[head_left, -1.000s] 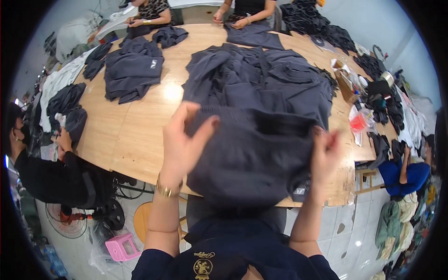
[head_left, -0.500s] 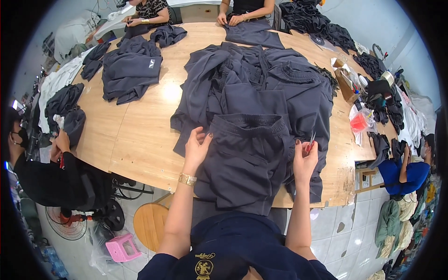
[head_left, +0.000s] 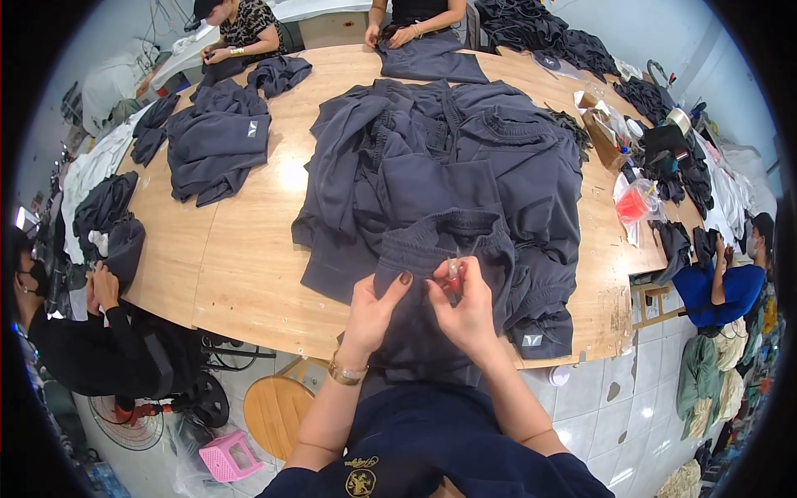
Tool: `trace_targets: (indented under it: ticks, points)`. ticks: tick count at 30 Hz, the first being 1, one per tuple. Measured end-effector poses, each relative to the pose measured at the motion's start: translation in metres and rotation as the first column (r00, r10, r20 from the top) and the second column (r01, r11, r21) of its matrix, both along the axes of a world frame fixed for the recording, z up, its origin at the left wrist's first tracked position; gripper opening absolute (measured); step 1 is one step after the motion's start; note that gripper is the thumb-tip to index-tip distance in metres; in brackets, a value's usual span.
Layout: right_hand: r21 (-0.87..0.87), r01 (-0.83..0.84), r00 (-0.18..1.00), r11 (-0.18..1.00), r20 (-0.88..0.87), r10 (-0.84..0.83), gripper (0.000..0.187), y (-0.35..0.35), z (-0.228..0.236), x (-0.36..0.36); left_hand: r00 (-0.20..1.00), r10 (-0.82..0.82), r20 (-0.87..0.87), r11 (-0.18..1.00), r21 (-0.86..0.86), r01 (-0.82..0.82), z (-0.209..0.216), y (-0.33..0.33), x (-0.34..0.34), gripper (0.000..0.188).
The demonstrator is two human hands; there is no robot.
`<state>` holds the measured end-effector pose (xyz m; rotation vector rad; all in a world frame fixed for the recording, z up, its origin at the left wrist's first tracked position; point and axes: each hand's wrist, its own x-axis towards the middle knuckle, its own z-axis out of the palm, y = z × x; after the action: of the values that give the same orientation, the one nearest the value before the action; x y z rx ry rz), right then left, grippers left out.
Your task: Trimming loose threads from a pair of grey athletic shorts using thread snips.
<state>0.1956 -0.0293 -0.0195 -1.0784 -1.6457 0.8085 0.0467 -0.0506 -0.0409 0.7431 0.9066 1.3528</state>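
A pair of dark grey elastic-waist shorts [head_left: 415, 319] lies in front of me, its lower end at the near table edge. My left hand [head_left: 374, 309] grips the cloth below the waistband, thumb on top and the other fingers partly hidden. Close beside it, over the waistband, my right hand [head_left: 466, 309] is closed around small thread snips [head_left: 453, 284] with red handles. Their blades are blurred, and I cannot tell whether they touch the cloth. Beyond lies a large heap of similar dark grey garments [head_left: 432, 178].
Another folded garment pile [head_left: 217, 149] sits on the wooden table [head_left: 249, 274] at left. A cup of red drink [head_left: 635, 202] stands at right among clutter. Co-workers sit around the table. A round wooden stool [head_left: 278, 415] and a pink plastic stool [head_left: 228, 455] stand below.
Both hands have come together over the shorts, the right moving left with the snips. My left hand, open before, now grips the cloth. The view has shifted slightly.
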Motion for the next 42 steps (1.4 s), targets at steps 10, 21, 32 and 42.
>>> trace_targets:
  ticks: [10, 21, 32, 42]
  points:
    - [-0.292, -0.620, 0.703, 0.728, -0.620, 0.350, 0.030, -0.014, 0.022, 0.024, 0.980, 0.197, -0.011, 0.980, -0.015, -0.197, 0.002, -0.004, 0.012, 0.015]
    - [-0.156, -0.013, 1.000, 0.988, -0.016, 0.011, 0.029, -0.014, 0.017, 0.009, 0.911, 0.274, -0.309, 0.955, 0.202, -0.219, 0.018, -0.017, 0.034, 0.014]
    - [-0.300, -0.533, 0.747, 0.791, -0.607, 0.273, 0.026, -0.019, 0.015, 0.036, 0.946, 0.296, -0.131, 0.952, 0.128, -0.280, 0.016, -0.011, 0.029, 0.010]
    - [0.136, -0.017, 0.935, 0.991, 0.352, -0.033, 0.031, -0.017, 0.000, 0.030, 0.958, 0.274, 0.081, 0.961, 0.014, -0.276, 0.017, -0.012, 0.024, 0.015]
